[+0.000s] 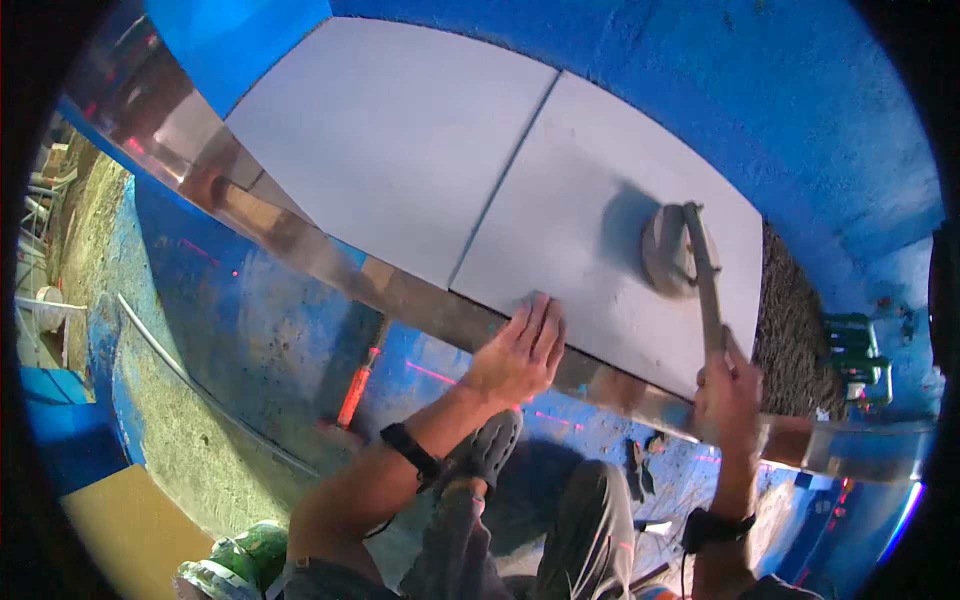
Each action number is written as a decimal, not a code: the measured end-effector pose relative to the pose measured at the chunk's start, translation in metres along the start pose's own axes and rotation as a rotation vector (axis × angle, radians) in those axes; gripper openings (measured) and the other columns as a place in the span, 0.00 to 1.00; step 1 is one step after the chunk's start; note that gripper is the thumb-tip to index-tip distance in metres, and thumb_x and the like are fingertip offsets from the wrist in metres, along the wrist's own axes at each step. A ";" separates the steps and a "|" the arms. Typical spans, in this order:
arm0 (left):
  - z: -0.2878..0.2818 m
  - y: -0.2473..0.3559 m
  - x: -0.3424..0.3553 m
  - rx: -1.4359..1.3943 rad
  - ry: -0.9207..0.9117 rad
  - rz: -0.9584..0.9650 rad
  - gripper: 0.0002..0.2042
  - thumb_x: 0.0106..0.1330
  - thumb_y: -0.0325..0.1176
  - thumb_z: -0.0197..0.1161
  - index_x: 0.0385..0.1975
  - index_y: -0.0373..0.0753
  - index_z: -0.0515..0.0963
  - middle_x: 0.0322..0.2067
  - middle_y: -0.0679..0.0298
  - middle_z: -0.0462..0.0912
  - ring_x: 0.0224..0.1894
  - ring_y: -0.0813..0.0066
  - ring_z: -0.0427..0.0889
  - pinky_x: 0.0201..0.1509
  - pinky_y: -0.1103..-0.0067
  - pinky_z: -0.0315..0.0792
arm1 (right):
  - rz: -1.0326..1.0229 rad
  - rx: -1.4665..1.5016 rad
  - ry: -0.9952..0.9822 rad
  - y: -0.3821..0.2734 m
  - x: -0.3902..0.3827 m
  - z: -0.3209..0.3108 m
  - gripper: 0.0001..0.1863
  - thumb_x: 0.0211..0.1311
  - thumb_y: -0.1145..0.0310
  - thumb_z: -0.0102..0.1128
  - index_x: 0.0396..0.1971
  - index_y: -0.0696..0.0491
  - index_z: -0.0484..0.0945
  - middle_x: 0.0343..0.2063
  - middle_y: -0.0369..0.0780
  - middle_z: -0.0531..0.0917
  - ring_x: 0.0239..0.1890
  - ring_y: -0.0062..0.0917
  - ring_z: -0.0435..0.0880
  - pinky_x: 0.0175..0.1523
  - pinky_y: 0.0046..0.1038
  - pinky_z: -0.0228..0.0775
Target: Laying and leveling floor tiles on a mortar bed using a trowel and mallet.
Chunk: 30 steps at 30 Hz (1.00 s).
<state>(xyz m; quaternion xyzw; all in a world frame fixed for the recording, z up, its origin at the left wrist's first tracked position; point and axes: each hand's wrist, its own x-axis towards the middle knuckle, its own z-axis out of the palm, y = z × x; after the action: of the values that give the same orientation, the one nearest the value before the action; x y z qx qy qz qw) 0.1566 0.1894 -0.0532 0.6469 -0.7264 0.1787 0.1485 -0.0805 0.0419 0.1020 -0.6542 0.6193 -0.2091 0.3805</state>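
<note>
My right hand (pixel 728 395) grips the handle of what looks like a mallet (pixel 668 250) with a wide, round, pale head. The head is over the right large white tile (pixel 600 210) and casts a shadow to its left; whether it touches the tile I cannot tell. My left hand (pixel 522 350) lies on the near edge of the same tile, its fingers stretched out. Left of a thin dark joint is a second white tile (pixel 390 130). Along the near side of both tiles runs a long shiny strip (pixel 430 308).
Dark rough mortar (pixel 790 320) shows beyond the right tile, beside a green tool with pale handles (pixel 855 360). An orange-handled tool (pixel 356 390) lies on the blue lower surface. Cardboard (pixel 140 530) and a green-white container (pixel 245 555) are at lower left. Blue walls (pixel 800 130) rise behind.
</note>
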 end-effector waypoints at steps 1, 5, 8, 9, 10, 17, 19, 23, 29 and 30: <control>0.000 0.000 0.000 0.008 -0.005 0.005 0.23 0.66 0.35 0.56 0.55 0.25 0.77 0.61 0.41 0.76 0.65 0.45 0.76 0.71 0.58 0.70 | 0.088 0.023 0.022 -0.003 -0.001 -0.012 0.24 0.77 0.60 0.56 0.69 0.50 0.75 0.23 0.32 0.74 0.17 0.12 0.69 0.19 0.20 0.62; 0.003 -0.001 0.001 0.038 0.031 -0.009 0.23 0.65 0.34 0.55 0.56 0.25 0.77 0.61 0.42 0.76 0.65 0.45 0.76 0.71 0.58 0.70 | -0.038 0.205 0.035 -0.008 0.012 -0.040 0.24 0.78 0.61 0.54 0.70 0.49 0.74 0.22 0.31 0.74 0.17 0.10 0.68 0.18 0.19 0.60; 0.004 0.000 0.001 0.034 0.053 -0.011 0.23 0.65 0.34 0.55 0.56 0.25 0.76 0.61 0.43 0.76 0.66 0.45 0.76 0.71 0.58 0.70 | -0.207 0.213 0.053 0.004 0.020 -0.025 0.25 0.79 0.63 0.53 0.72 0.51 0.70 0.22 0.30 0.72 0.16 0.10 0.67 0.18 0.18 0.59; 0.005 0.000 0.001 0.025 0.024 -0.007 0.23 0.65 0.34 0.55 0.56 0.25 0.76 0.61 0.43 0.76 0.66 0.45 0.76 0.71 0.58 0.70 | -0.354 0.139 0.069 0.009 0.021 -0.018 0.26 0.79 0.64 0.52 0.73 0.53 0.68 0.22 0.30 0.71 0.16 0.10 0.67 0.17 0.18 0.58; 0.006 0.000 0.000 0.018 0.020 -0.009 0.23 0.65 0.33 0.56 0.56 0.25 0.76 0.62 0.43 0.75 0.66 0.45 0.76 0.71 0.58 0.70 | -0.219 0.072 0.008 0.017 0.017 -0.009 0.27 0.79 0.64 0.52 0.74 0.53 0.68 0.22 0.31 0.72 0.15 0.11 0.67 0.18 0.20 0.60; 0.005 -0.002 0.000 0.000 0.020 -0.001 0.24 0.62 0.33 0.57 0.57 0.24 0.75 0.62 0.41 0.74 0.66 0.44 0.75 0.72 0.57 0.70 | 0.041 -0.006 -0.109 0.012 -0.005 -0.043 0.27 0.79 0.63 0.53 0.73 0.54 0.68 0.21 0.33 0.76 0.15 0.12 0.68 0.18 0.21 0.62; 0.004 -0.003 0.000 -0.016 0.018 0.001 0.24 0.62 0.32 0.57 0.57 0.24 0.75 0.63 0.40 0.74 0.66 0.44 0.75 0.72 0.57 0.70 | -0.133 0.099 -0.067 0.002 0.000 -0.057 0.27 0.79 0.64 0.54 0.73 0.54 0.69 0.21 0.32 0.75 0.16 0.12 0.68 0.18 0.21 0.62; 0.002 -0.003 0.000 -0.001 0.013 0.017 0.22 0.66 0.33 0.56 0.56 0.23 0.76 0.60 0.40 0.76 0.63 0.46 0.78 0.70 0.60 0.73 | -0.161 0.167 0.068 0.004 0.014 -0.043 0.26 0.78 0.64 0.55 0.72 0.54 0.70 0.21 0.32 0.76 0.16 0.12 0.68 0.18 0.21 0.63; 0.004 -0.002 0.002 -0.024 0.056 -0.013 0.26 0.58 0.31 0.58 0.57 0.23 0.75 0.63 0.40 0.74 0.66 0.44 0.76 0.69 0.58 0.73 | 0.013 -0.057 -0.140 0.026 -0.014 -0.017 0.26 0.78 0.62 0.57 0.71 0.55 0.72 0.19 0.30 0.76 0.16 0.11 0.70 0.19 0.22 0.64; 0.004 -0.002 0.001 -0.025 0.048 -0.016 0.26 0.58 0.31 0.58 0.57 0.23 0.75 0.63 0.40 0.74 0.66 0.44 0.76 0.69 0.58 0.73 | -0.142 -0.121 -0.185 0.022 -0.015 -0.027 0.27 0.78 0.62 0.56 0.71 0.55 0.71 0.19 0.31 0.76 0.16 0.11 0.70 0.19 0.22 0.63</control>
<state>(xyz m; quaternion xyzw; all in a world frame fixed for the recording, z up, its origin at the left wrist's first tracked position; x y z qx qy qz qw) 0.1588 0.1865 -0.0566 0.6462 -0.7197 0.1837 0.1753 -0.1171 0.0508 0.1055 -0.7347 0.5453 -0.1366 0.3799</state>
